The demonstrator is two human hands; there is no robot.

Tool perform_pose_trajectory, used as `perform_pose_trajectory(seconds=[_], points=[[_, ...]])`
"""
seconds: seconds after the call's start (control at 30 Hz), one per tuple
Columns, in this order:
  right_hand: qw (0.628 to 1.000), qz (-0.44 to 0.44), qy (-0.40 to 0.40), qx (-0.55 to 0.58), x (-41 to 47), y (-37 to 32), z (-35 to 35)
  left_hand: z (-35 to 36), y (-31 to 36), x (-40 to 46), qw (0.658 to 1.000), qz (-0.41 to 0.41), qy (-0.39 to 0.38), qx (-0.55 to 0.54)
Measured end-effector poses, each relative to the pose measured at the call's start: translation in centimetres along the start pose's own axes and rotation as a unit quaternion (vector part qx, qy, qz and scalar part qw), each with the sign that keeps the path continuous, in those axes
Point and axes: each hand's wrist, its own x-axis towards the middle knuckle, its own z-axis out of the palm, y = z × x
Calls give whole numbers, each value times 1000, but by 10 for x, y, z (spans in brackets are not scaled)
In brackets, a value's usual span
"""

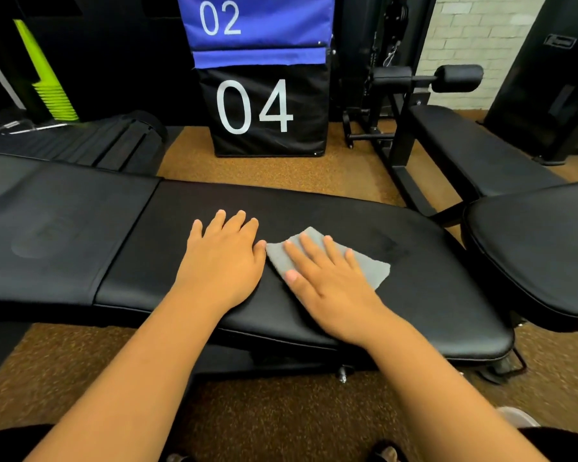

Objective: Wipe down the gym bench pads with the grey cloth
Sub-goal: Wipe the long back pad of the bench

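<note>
Under the flat right hand (327,278) lies the grey cloth (374,268), pressed onto the bench pad (414,295), gripping nothing

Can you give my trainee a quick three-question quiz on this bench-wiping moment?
1. True or false: the right hand presses the grey cloth flat on the bench pad.
2. What does the left hand touch? A) the cloth only B) the pad, bare C) the floor
3. Which number is printed on the black box behind the bench?

Key: 1 true; 2 B; 3 04.
</note>
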Motion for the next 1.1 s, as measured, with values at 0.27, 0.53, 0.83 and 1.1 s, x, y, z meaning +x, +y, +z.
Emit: perform_pose_trajectory(seconds=[0.27, 0.53, 0.83, 1.1], points=[[989, 147, 0, 9, 12, 105, -23, 0, 0, -1, 1000, 3, 5, 7], [1000, 29, 2, 9, -23, -5, 2, 4, -1, 1, 1000, -1, 12, -1], [981, 192, 9, 31, -42, 99, -19, 1, -1, 0, 1000, 0, 9, -3], [986, 168, 18, -5, -35, 36, -2, 3, -1, 0, 1000, 0, 15, -16]])
